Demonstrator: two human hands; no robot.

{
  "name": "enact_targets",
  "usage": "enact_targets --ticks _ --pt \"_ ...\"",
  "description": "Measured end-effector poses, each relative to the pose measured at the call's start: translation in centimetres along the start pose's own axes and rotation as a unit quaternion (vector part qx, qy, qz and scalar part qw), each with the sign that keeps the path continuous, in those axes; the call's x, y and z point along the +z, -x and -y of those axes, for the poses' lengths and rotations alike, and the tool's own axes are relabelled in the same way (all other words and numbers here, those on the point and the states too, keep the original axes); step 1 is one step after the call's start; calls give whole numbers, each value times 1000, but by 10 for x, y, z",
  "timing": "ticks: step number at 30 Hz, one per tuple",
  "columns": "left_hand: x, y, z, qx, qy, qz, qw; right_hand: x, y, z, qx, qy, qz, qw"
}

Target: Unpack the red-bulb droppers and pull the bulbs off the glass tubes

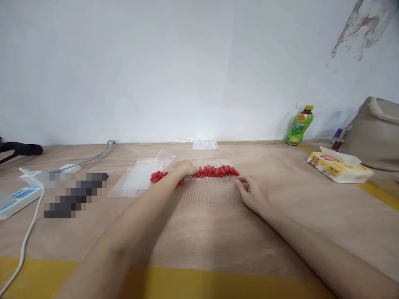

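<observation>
A row of small red bulb-like pieces lies across the middle of the table. Thin clear tubes are laid side by side in front of them, and more clear tubes stretch behind. My left hand is at the left end of the row, its fingers curled down; its fingertips and whatever is between them are hidden. More loose red pieces form a pile to its left, partly covered by my forearm. Beside the right end of the row rests my right hand, thumb and forefinger slightly apart, with nothing visible between them.
Clear plastic bags lie left of the pile. Farther left are a power strip with a white cable and a pixelated dark object. A green bottle, a yellow tissue pack and a beige bag are at right.
</observation>
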State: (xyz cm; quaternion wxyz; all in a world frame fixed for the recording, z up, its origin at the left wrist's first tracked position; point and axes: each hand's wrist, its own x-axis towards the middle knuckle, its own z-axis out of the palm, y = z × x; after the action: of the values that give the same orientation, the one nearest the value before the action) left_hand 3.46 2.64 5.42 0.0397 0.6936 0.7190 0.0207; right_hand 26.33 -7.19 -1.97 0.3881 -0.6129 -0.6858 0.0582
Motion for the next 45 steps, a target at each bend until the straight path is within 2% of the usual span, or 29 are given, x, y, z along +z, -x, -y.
enact_targets --ticks 5,8,10,13,16,19,22,29,34,38,45 --pt "-15 17 5 37 0 -82 996 1 -1 -3 3 -23 -27 999" --pt "-21 44 14 93 14 -128 987 -2 -1 0 -29 -29 -74 996" --pt "-16 66 22 139 28 -146 979 -6 0 4 -74 -25 -112 991" --pt "4 95 33 282 68 -201 936 -12 6 15 -180 -13 -136 974" --pt "29 110 42 386 101 -260 879 -17 15 29 -302 25 -94 948" --pt "46 113 44 442 136 -299 835 -15 23 42 -378 65 -42 922" --pt "53 114 40 454 164 -308 820 -9 27 48 -396 78 -30 915" --pt "51 122 37 455 172 -310 817 4 27 49 -392 42 -32 918" --pt "50 121 35 505 140 -282 803 5 28 52 -396 25 -24 918" --pt "54 121 32 521 157 -285 789 4 30 55 -395 17 -8 918" --pt "52 126 32 539 140 -257 790 -1 33 59 -407 6 3 913"
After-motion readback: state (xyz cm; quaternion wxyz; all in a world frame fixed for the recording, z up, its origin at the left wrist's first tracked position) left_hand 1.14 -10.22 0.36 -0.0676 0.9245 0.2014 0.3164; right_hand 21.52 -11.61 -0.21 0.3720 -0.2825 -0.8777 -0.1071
